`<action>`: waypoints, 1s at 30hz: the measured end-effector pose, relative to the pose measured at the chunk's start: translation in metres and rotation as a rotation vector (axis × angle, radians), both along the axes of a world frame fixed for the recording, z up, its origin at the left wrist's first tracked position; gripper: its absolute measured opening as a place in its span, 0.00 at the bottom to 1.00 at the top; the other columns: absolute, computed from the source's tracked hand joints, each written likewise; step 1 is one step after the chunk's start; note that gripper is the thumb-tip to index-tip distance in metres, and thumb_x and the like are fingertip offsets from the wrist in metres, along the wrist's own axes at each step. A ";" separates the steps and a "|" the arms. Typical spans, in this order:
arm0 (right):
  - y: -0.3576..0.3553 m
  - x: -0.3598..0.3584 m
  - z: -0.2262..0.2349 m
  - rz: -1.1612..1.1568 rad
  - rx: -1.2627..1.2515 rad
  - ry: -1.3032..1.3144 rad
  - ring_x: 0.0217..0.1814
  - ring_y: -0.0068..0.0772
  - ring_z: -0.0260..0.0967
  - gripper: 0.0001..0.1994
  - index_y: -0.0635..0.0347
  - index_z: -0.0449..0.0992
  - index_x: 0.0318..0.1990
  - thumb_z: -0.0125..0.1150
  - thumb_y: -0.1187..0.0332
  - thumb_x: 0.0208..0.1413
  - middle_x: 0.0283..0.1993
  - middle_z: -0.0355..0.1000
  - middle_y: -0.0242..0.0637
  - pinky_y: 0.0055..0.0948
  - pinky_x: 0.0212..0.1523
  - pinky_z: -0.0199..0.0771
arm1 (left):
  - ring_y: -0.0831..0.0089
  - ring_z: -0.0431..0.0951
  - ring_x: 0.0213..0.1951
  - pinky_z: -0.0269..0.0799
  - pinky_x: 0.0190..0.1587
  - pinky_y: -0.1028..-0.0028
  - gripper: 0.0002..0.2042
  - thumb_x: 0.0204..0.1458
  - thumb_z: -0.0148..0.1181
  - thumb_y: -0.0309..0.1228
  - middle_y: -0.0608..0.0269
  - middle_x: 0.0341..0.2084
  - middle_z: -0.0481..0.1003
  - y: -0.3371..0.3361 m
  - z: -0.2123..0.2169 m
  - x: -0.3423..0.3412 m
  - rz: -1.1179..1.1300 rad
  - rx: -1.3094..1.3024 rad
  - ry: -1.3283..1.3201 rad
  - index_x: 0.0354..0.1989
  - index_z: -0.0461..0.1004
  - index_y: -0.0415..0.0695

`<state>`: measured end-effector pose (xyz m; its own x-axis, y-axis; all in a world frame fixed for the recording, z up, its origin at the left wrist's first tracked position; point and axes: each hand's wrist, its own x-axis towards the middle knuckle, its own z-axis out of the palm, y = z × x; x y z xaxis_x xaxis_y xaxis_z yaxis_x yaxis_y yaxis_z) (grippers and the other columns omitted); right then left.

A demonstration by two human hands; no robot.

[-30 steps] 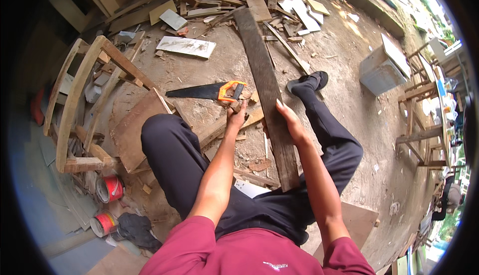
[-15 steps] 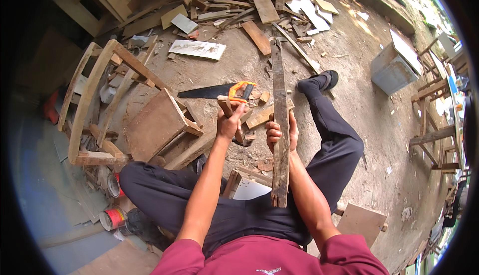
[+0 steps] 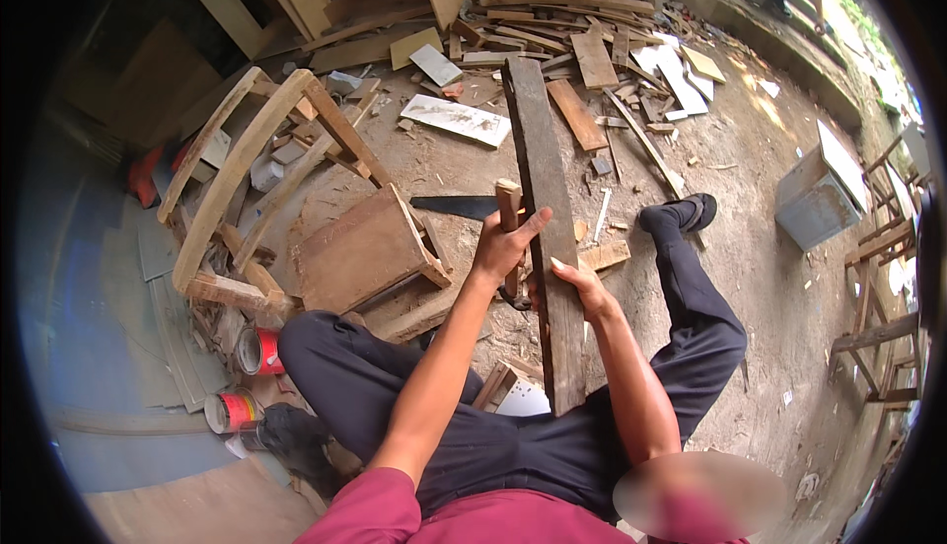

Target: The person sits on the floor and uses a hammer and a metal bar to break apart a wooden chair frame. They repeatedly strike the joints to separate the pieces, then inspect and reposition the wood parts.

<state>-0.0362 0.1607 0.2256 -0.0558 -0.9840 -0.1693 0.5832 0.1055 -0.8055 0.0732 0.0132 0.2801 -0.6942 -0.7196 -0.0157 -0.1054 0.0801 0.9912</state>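
Note:
My left hand (image 3: pixel 501 250) is closed around a tool with a wooden handle (image 3: pixel 508 197); the handle sticks up above my fist and a dark metal head (image 3: pixel 513 297) shows below it, like a hammer. My right hand (image 3: pixel 582 288) grips a long dark wooden plank (image 3: pixel 538 164) by its right edge. The plank runs from above my lap away toward the scrap pile, broad face up. A hand saw's dark blade (image 3: pixel 454 207) lies on the ground just left of my left hand, its handle hidden. I am seated, with my legs in dark trousers (image 3: pixel 691 317) stretched out.
A low wooden stool (image 3: pixel 360 248) lies tilted at my left, beside a curved wooden chair frame (image 3: pixel 247 164). Two red cans (image 3: pixel 258 350) stand by my left hip. Scrap boards (image 3: pixel 592 61) litter the far ground. A grey box (image 3: pixel 814 199) sits at the right.
The plank, held edge-on before, now shows its broad face and reaches farther away. My left hand has left the saw's orange handle and now holds the wooden-handled tool.

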 end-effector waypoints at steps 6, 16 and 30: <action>-0.019 -0.019 -0.037 -0.474 0.053 0.689 0.42 0.25 0.73 0.26 0.66 0.71 0.55 0.72 0.63 0.53 0.43 0.76 0.35 0.29 0.43 0.76 | 0.71 0.78 0.27 0.72 0.31 0.67 0.22 0.58 0.62 0.49 0.59 0.26 0.81 -0.015 -0.022 0.008 0.247 -0.246 0.117 0.40 0.81 0.39; 0.080 -0.014 -0.189 -0.603 1.237 1.586 0.51 0.52 0.72 0.35 0.59 0.64 0.55 0.78 0.59 0.42 0.46 0.72 0.49 0.46 0.52 0.73 | 0.87 0.69 0.26 0.64 0.29 0.83 0.17 0.61 0.60 0.48 0.69 0.30 0.78 -0.039 -0.054 0.066 0.573 0.232 0.325 0.34 0.78 0.46; -0.004 0.018 -0.090 -0.150 0.564 0.350 0.27 0.33 0.78 0.31 0.69 0.79 0.34 0.55 0.41 0.63 0.29 0.79 0.43 0.31 0.30 0.80 | 0.80 0.72 0.38 0.69 0.41 0.76 0.25 0.63 0.50 0.57 0.67 0.35 0.77 -0.018 -0.078 0.061 0.571 0.304 0.394 0.41 0.74 0.44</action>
